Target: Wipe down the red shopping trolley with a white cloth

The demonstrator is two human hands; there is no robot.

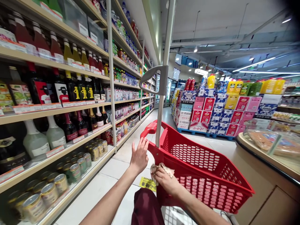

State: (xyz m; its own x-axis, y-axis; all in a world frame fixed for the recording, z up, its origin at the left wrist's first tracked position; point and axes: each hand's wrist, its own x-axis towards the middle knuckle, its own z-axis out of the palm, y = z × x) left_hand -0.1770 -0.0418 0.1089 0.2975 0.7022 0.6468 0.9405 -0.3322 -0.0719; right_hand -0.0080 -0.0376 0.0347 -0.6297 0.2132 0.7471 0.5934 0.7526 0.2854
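Beside stocked shelves (70, 109), a red basket's (199, 175) rim is steadied by the open left hand (140, 155) and wiped with a cloth (161, 168) gripped in the right hand (167, 181); most is seemingly unwiped.

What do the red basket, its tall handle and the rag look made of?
Red basket: moulded plastic, going by its perforated grid walls and slight sheen. Tall handle: grey, smooth, probably metal tube with a plastic grip. Rag under the right hand: crumpled beige cloth or paper.

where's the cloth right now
In the head view, the cloth is low centre, bunched under the right hand against the red basket near rim.
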